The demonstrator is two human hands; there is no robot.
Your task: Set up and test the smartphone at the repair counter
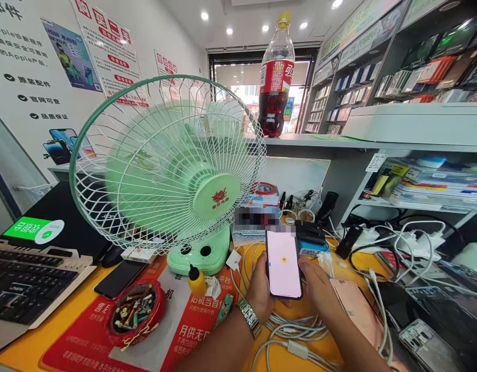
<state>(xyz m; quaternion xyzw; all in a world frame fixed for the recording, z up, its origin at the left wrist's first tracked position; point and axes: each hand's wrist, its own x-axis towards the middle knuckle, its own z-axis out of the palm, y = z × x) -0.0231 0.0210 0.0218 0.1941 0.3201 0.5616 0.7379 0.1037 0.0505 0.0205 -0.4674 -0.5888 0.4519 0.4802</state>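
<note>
A smartphone (285, 268) with a lit, mostly white screen stands upright between my two hands, a small yellow mark in its middle. My left hand (259, 289), with a metal-band watch (249, 316) at the wrist, grips the phone's left edge. On the opposite edge, my right hand (314, 281) holds it with fingers partly behind. Coiled white cables (295, 330) lie on the orange table below the phone. Just beyond it sits a blue box (314, 249) with a black item on top. A pinkish-gold panel (352, 305) rests to the right of my right forearm.
A green fan (217, 199) stands at left centre. Before it are a yellow bottle (197, 283), a red bowl (158, 305) of small items, a dark phone (118, 279) and a keyboard (33, 281). A cola bottle (277, 77) tops the ledge. Tangled cables (412, 237) fill the right.
</note>
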